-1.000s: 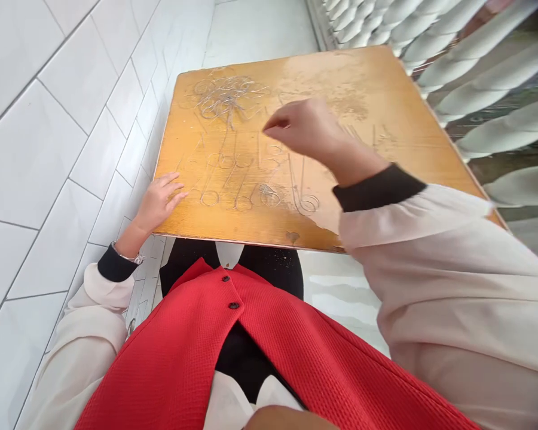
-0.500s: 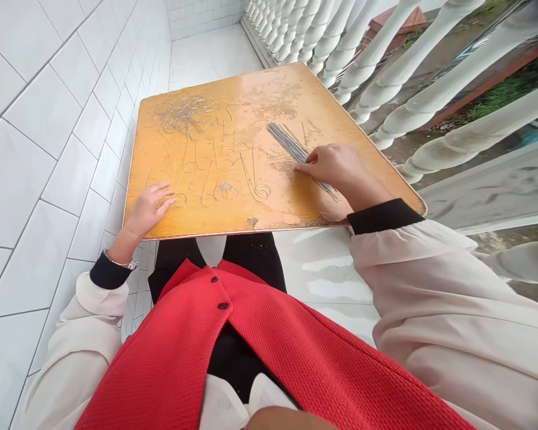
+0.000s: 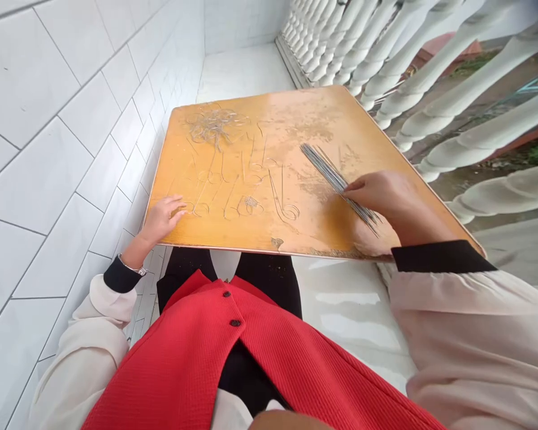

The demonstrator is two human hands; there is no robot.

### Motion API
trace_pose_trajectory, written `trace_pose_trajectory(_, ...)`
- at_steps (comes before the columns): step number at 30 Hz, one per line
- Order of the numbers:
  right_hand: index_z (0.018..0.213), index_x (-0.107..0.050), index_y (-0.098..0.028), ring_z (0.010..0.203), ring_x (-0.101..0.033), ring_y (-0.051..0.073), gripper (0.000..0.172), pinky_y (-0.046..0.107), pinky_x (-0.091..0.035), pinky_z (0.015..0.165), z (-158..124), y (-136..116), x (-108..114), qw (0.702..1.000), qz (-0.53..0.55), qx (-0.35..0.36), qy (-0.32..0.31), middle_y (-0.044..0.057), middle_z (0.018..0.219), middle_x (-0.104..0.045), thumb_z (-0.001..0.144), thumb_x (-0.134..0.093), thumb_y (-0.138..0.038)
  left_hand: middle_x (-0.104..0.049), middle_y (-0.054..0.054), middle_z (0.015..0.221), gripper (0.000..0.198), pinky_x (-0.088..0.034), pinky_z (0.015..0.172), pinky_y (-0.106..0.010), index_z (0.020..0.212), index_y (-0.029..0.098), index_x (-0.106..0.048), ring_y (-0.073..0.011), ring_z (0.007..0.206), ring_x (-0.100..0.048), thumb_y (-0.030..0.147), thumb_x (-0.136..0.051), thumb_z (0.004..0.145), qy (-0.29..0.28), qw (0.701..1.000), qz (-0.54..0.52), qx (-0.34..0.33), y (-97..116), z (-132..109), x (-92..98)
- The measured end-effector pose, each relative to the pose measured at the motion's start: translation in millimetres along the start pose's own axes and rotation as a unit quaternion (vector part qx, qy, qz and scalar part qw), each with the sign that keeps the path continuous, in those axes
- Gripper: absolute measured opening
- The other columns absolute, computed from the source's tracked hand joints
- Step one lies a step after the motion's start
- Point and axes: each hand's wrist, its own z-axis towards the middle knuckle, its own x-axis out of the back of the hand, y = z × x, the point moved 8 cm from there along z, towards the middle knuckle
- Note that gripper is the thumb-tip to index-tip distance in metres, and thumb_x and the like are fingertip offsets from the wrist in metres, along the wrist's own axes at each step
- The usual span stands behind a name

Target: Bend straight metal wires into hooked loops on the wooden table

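My right hand, thumb and fingers pinched together, is on a bundle of straight grey metal wires on the right half of the tabletop. How many wires it grips is hidden by the fingers. My left hand rests on the table's near left part, fingers spread and holding nothing, close to a bent wire with a looped end. Several more bent wires with curled ends lie across the middle, among them a large looped one. A small silvery heap sits between them.
The worn wooden table has a chipped near edge. At its far left lies a tangle of bent wires. A white tiled wall runs along the left, and white balusters stand along the right.
The view has shifted, so the table appears lower and further right. My right hand still pinches at the wire bundle, and my left hand stays spread on the table.
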Motion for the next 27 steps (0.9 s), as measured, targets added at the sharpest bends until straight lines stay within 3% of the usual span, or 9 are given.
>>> trace_pose_trajectory(2, 0.057, -0.054, -0.027, 0.084, -0.064, 0.029, 0.028, 0.038, -0.046, 0.068, -0.3, -2.2, 0.5, 0.999, -0.036, -0.003, -0.023, 0.011, 0.084, -0.071, 0.082, -0.066, -0.022, -0.074, -0.013, 0.137, 0.02, -0.053, 0.117, -0.052, 0.111, 0.019, -0.079, -0.0278, 0.131, -0.069, 0.023, -0.065, 0.097, -0.001, 1.0, -0.008, 0.012, 0.0, -0.7, -0.2)
trace_pose_trajectory(8, 0.032, -0.027, -0.023, 0.062, -0.051, 0.023, 0.063, 0.04, -0.043, 0.066, -4.6, -9.1, -2.0, 0.99, -0.084, -0.004, -0.114, 0.013, 0.064, -0.057, 0.087, -0.057, -0.017, -0.073, -0.013, 0.139, 0.02, -0.053, 0.117, -0.052, 0.111, 0.018, -0.079, -0.0282, 0.132, -0.069, 0.021, -0.067, 0.096, -0.002, 0.998, -0.045, 0.032, 1.8, -0.4, 2.9)
trace_pose_trajectory(10, 0.034, -0.029, -0.023, 0.07, -0.058, 0.026, 0.061, 0.042, -0.043, 0.068, -7.2, -9.4, 2.6, 0.99, -0.086, -0.005, -0.112, 0.015, 0.07, -0.062, 0.086, -0.06, -0.02, -0.074, -0.013, 0.138, 0.02, -0.054, 0.116, -0.051, 0.111, 0.019, -0.08, -0.0275, 0.129, -0.07, 0.023, -0.067, 0.097, -0.007, 0.997, -0.063, 0.034, 5.2, 1.8, 7.7)
trace_pose_trajectory(13, 0.05, -0.046, -0.026, 0.094, -0.068, 0.032, 0.041, 0.043, -0.045, 0.07, -11.3, -25.6, 23.5, 0.997, -0.067, 0.02, -0.034, 0.019, 0.092, -0.074, 0.085, -0.067, -0.026, -0.075, -0.012, 0.135, 0.019, -0.055, 0.114, -0.048, 0.109, 0.019, -0.08, -0.0263, 0.126, -0.072, 0.024, -0.067, 0.097, -0.003, 0.997, -0.079, 0.026, 20.2, 9.3, 19.1)
trace_pose_trajectory(15, 0.061, -0.055, -0.027, 0.099, -0.07, 0.032, 0.028, 0.042, -0.048, 0.076, -12.6, -60.8, 35.7, 0.994, -0.041, 0.096, 0.015, 0.018, 0.099, -0.077, 0.088, -0.064, -0.027, -0.076, -0.011, 0.134, 0.017, -0.055, 0.113, -0.046, 0.107, 0.02, -0.08, -0.0254, 0.126, -0.072, 0.023, -0.067, 0.097, 0.003, 0.997, -0.075, 0.009, 37.3, 18.8, 23.8)
trace_pose_trajectory(17, 0.074, -0.066, -0.026, 0.102, -0.071, 0.031, 0.015, 0.042, -0.051, 0.087, -8.5, -115.5, 41.2, 0.977, -0.021, 0.208, 0.044, 0.014, 0.102, -0.08, 0.088, -0.063, -0.025, -0.078, -0.009, 0.132, 0.017, -0.054, 0.114, -0.044, 0.107, 0.021, -0.08, -0.0241, 0.127, -0.071, 0.021, -0.066, 0.098, 0.0, 0.997, -0.073, -0.02, 55.9, 34.1, 20.7)
trace_pose_trajectory(19, 0.09, -0.077, -0.025, 0.107, -0.072, 0.031, 0.019, 0.042, -0.053, 0.093, 9.7, -172.1, 37.4, 0.961, -0.02, 0.271, 0.051, 0.012, 0.11, -0.08, 0.092, -0.059, -0.025, -0.079, -0.008, 0.127, 0.016, -0.056, 0.112, -0.043, 0.105, 0.02, -0.08, -0.0232, 0.123, -0.073, 0.017, -0.066, 0.097, -0.003, 0.997, -0.071, -0.035, 67.3, 54.7, 10.8)
trace_pose_trajectory(23, 0.117, -0.08, -0.014, 0.121, -0.069, 0.037, 0.032, 0.046, -0.055, 0.099, 78.4, -259.0, 11.8, 0.962, -0.022, 0.272, 0.027, 0.02, 0.125, -0.075, 0.094, -0.064, -0.03, -0.08, -0.009, 0.124, 0.016, -0.058, 0.108, -0.041, 0.106, 0.017, -0.079, -0.0228, 0.117, -0.075, 0.014, -0.066, 0.097, -0.02, 0.996, -0.07, -0.05, 69.7, 91.4, -15.5)
trace_pose_trajectory(27, 0.121, -0.077, -0.008, 0.119, -0.07, 0.038, 0.037, 0.045, -0.057, 0.097, 123.0, -288.7, -15.2, 0.976, -0.042, 0.213, -0.025, 0.023, 0.121, -0.075, 0.092, -0.072, -0.031, -0.078, -0.009, 0.129, 0.017, -0.058, 0.11, -0.043, 0.108, 0.019, -0.078, -0.0231, 0.121, -0.075, 0.016, -0.064, 0.098, -0.02, 0.994, -0.087, -0.059, 64.2, 96.1, -24.2)
